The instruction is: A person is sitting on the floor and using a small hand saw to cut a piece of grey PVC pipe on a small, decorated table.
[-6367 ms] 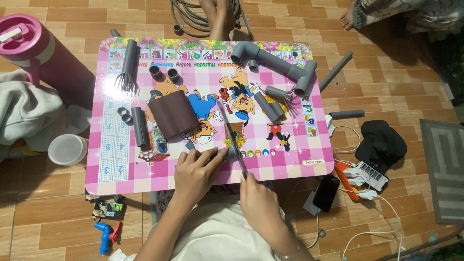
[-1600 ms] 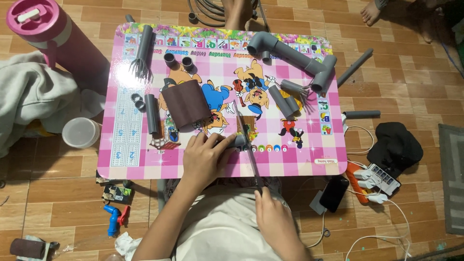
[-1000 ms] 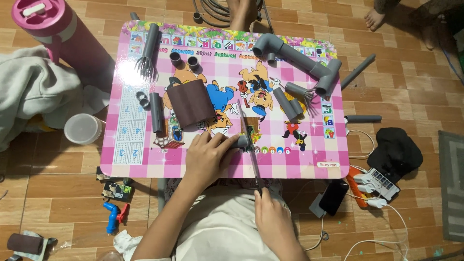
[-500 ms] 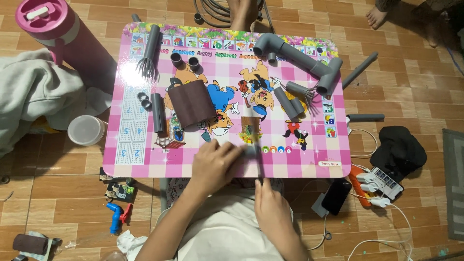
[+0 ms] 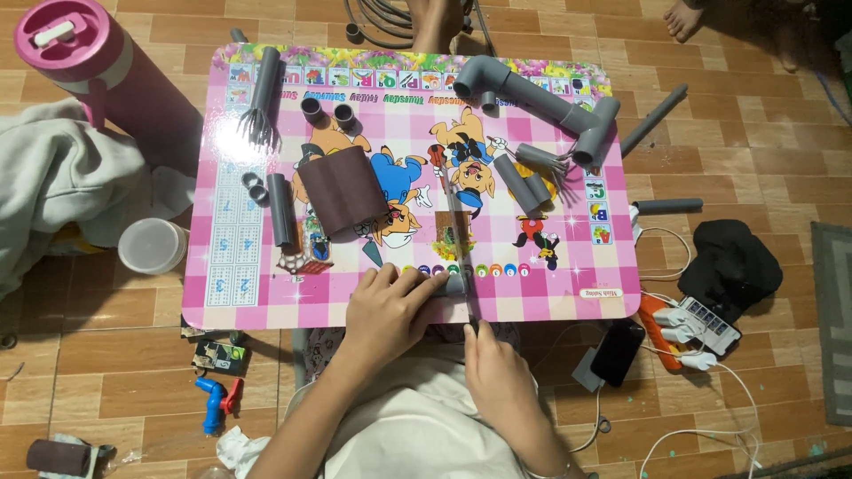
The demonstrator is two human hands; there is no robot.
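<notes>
Bare table (image 5: 550, 288) right of hands; sandpaper (image 5: 344, 189), pipes (image 5: 532, 89) beyond.

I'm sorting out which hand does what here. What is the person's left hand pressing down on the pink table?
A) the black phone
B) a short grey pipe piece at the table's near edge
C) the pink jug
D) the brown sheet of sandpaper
B: the left hand lies flat over a short grey pipe piece at the near edge of the pink table, while the right hand holds a saw blade across it.
</notes>
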